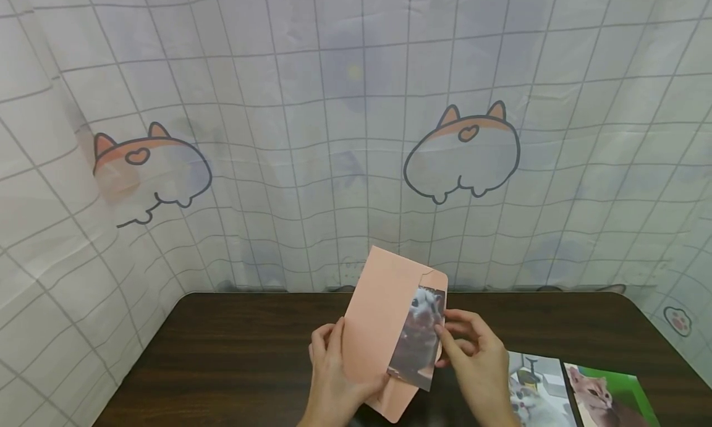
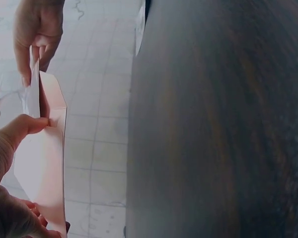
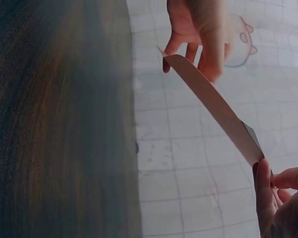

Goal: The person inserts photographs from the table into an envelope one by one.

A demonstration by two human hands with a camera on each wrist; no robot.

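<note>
A pink envelope [image 1: 378,316] is held tilted above the table, its flap folded open toward the right. My left hand [image 1: 339,377] grips its left and lower part, with the thumb pressing at the opening's edge in the left wrist view. Partly inside the opening is a photo card [image 1: 419,337] showing a pale furry animal; its left part is hidden by the envelope. Fingers of my right hand [image 1: 475,359] pinch the card's right edge, thumb in front and other fingers behind. From the right wrist, the envelope [image 3: 213,106] appears nearly edge-on.
Two more cards lie on the dark wooden table [image 1: 239,353] at the right: one with a whitish cat [image 1: 539,390], one with a tan cat on green [image 1: 603,396]. A white gridded curtain [image 1: 311,167] hangs behind the table's far edge.
</note>
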